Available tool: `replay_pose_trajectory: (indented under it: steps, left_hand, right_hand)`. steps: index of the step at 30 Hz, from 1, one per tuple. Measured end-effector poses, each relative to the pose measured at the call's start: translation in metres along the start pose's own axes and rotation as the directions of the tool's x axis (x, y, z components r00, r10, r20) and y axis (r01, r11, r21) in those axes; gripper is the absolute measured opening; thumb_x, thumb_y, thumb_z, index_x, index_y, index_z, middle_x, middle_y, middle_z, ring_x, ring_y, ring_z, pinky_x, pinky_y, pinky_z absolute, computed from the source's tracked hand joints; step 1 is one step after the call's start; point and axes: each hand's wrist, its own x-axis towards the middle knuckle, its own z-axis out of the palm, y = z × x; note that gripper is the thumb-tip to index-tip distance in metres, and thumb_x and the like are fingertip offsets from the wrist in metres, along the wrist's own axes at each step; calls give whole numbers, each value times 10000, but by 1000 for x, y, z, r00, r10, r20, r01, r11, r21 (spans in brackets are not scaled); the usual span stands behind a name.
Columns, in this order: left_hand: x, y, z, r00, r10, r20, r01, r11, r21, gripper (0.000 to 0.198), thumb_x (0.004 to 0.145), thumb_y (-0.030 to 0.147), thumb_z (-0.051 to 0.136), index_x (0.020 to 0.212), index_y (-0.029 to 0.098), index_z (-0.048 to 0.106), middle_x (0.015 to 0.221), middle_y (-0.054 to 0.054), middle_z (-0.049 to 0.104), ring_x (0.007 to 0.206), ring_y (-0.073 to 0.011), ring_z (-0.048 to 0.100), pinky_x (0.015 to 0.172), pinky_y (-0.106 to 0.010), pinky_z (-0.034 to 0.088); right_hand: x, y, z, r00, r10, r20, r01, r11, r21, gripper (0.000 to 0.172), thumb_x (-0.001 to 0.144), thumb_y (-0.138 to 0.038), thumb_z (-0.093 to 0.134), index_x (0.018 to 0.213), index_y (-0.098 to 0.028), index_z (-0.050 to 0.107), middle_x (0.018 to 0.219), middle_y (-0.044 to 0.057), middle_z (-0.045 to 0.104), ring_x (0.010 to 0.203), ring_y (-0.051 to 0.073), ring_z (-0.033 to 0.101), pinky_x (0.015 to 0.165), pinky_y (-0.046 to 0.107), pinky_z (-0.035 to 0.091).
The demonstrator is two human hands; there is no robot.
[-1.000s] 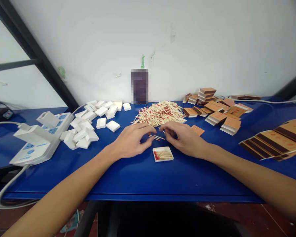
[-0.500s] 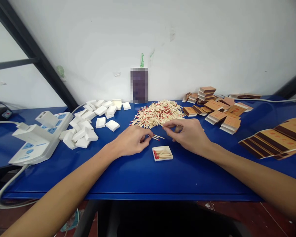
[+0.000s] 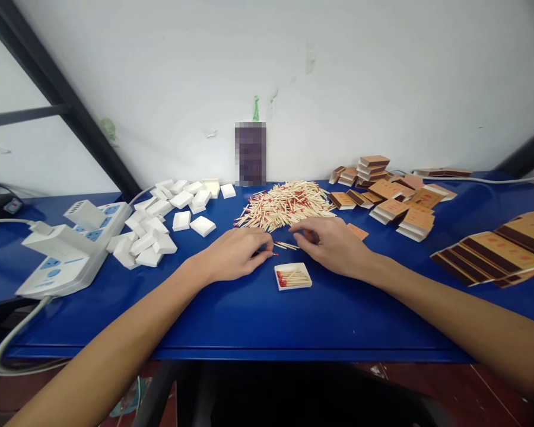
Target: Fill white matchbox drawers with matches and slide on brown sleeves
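Note:
A big heap of red-tipped matches (image 3: 286, 203) lies at the middle back of the blue table (image 3: 258, 320). In front of it stands a small open white tray (image 3: 292, 276) partly filled with matches. My left hand (image 3: 234, 254) rests on the table left of the tray, its fingers curled and pinching a match near its red tip. My right hand (image 3: 329, 243) lies palm down to the right, fingertips on a few loose matches (image 3: 286, 245) between the two hands.
Several empty white trays (image 3: 160, 228) lie scattered at the left beside a white power strip (image 3: 69, 246) with plugs and a cable. Brown matchbox sleeves (image 3: 391, 201) are piled at the right back, flat sleeves (image 3: 498, 249) fanned out at the far right.
My right hand has come down from a raised pinch near the heap and now lies flat on the loose matches. My left hand has shifted slightly toward me with a match.

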Motion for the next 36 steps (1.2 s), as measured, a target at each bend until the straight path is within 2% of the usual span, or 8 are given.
replay_pose_trajectory:
  steps: [4, 7, 10, 12, 15, 24, 32, 36]
  left_hand:
    - [-1, -2, 2, 999, 5, -43, -6, 1000, -25, 189, 999, 253, 409, 944, 167, 569, 946, -56, 616, 837, -170, 584, 737, -292, 436]
    - [-1, -1, 1, 990, -12, -140, -5, 992, -125, 147, 1002, 221, 404, 986, 174, 542, 924, -36, 629, 806, -153, 582, 742, -283, 439]
    - [-1, 0, 0, 971, -13, -239, -27, 987, -160, 200, 995, 165, 370, 1069, 174, 556, 982, -42, 635, 827, -148, 583, 758, -281, 446]
    - [-1, 1, -1, 966, 4, -260, -44, 988, -147, 253, 977, 136, 361, 1033, 172, 605, 948, -45, 628, 841, -156, 584, 769, -288, 452]
    - [0, 2, 1, 966, 1, -260, -38, 990, -138, 285, 933, 109, 398, 974, 172, 673, 878, -38, 636, 823, -163, 595, 768, -296, 465]
    - [1, 2, 7, 979, 59, -198, -83, 990, -115, 259, 925, 134, 514, 1082, 170, 717, 946, -41, 714, 849, -159, 655, 784, -288, 499]
    - [1, 1, 9, 993, 37, -111, -45, 996, -76, 243, 959, 197, 537, 1137, 195, 703, 870, -27, 676, 782, -137, 630, 727, -261, 469]
    - [3, 2, 8, 983, -18, -183, -2, 994, -108, 192, 923, 193, 546, 1063, 184, 677, 729, 14, 599, 678, -122, 558, 664, -249, 417]
  right_hand:
    - [-2, 3, -3, 1000, -3, 27, 4, 999, -40, 197, 874, -198, 514, 885, -169, 708, 635, 1, 600, 583, 142, 528, 599, 274, 383]
    - [-2, 8, -2, 1000, -19, 16, 20, 993, -119, 228, 893, -182, 489, 965, -150, 703, 770, 52, 632, 717, 180, 578, 666, 299, 417]
    - [-2, 14, 1, 999, -27, 23, 31, 986, -164, 270, 908, -161, 459, 1026, -146, 702, 881, 87, 625, 820, 206, 597, 713, 316, 441]
    - [-2, 17, 2, 998, -44, 37, 49, 985, -162, 290, 909, -150, 452, 1055, -152, 704, 915, 93, 616, 840, 210, 601, 726, 322, 457]
    - [-2, 17, 3, 995, -58, 78, 70, 985, -160, 309, 906, -137, 443, 1051, -150, 716, 951, 101, 627, 863, 216, 613, 763, 341, 478]
    - [0, 9, -3, 990, 15, 138, 15, 977, -214, 229, 891, -167, 502, 858, -153, 728, 927, 90, 707, 887, 220, 652, 775, 330, 474]
    - [2, 14, -3, 992, 124, 24, -113, 956, -271, 158, 836, -178, 555, 892, -216, 698, 852, 18, 743, 752, 193, 655, 598, 289, 376]
    - [2, 13, -2, 989, 146, -1, -141, 954, -265, 148, 837, -208, 562, 907, -226, 691, 869, 13, 748, 747, 193, 653, 568, 285, 339]
